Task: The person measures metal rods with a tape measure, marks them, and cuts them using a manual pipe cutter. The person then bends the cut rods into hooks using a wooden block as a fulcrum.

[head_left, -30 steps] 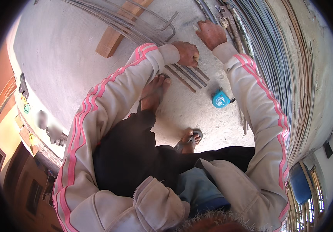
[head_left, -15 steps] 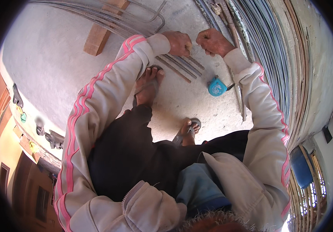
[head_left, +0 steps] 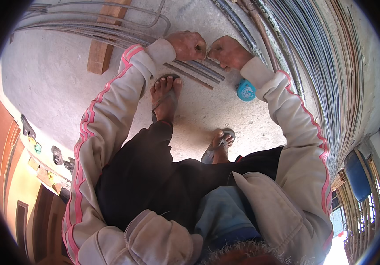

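My left hand (head_left: 187, 45) and my right hand (head_left: 228, 52) are both closed, with their knuckles nearly touching. They are above the cut ends of several ribbed steel bars (head_left: 197, 75) that stick out on the near side. Whatever the fingers pinch, if anything, is too small or hidden to make out. Just below my right wrist, a blue tape measure (head_left: 246, 90) lies on the concrete floor.
A wooden block (head_left: 101, 56) lies under long bars (head_left: 68, 26) at the upper left, one of them bent. Along the right runs a thick bundle of long steel rods (head_left: 318, 62). My sandalled feet (head_left: 167, 99) stand below my hands.
Both hands have shifted left in the picture and come closer together, still closed. The surroundings have also shifted a little as the view moved.
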### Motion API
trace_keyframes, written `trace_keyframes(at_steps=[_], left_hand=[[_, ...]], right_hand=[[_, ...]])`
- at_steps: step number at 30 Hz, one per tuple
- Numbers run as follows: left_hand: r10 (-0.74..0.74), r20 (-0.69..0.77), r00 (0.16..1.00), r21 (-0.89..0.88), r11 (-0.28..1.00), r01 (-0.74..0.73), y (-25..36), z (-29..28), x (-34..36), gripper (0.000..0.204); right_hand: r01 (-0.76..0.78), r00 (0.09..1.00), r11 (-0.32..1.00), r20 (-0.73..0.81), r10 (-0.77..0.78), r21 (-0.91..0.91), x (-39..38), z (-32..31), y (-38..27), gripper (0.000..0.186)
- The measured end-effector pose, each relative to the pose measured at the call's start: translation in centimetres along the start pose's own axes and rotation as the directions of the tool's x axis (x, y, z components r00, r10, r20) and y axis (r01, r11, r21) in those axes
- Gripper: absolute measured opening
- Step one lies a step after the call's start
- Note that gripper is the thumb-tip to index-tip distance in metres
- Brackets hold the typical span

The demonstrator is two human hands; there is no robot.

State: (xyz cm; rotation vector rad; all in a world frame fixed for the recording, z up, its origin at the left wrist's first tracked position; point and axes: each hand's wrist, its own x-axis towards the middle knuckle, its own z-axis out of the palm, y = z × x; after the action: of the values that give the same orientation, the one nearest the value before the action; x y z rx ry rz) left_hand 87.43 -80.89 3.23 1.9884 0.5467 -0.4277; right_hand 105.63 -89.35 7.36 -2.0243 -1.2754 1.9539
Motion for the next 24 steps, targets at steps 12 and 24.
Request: trace_keyframes(at_steps=[12, 24], left_hand=[[0.030, -0.005, 1.000, -0.015, 0.999, -0.030, 0.8, -0.6, -0.7, 0.027], [0.147, -0.124, 0.981, 0.014, 0.989, -0.146, 0.6, 0.4, -1.6, 0.024]], right_hand=[[-0.100, 0.995, 0.995, 0.019, 0.100, -0.027, 0.0, 0.1, -1.8, 0.024], [-0.120, 0.990, 0.988, -0.067, 0.127, 0.101, -0.6, 0.2, -1.4, 0.022]])
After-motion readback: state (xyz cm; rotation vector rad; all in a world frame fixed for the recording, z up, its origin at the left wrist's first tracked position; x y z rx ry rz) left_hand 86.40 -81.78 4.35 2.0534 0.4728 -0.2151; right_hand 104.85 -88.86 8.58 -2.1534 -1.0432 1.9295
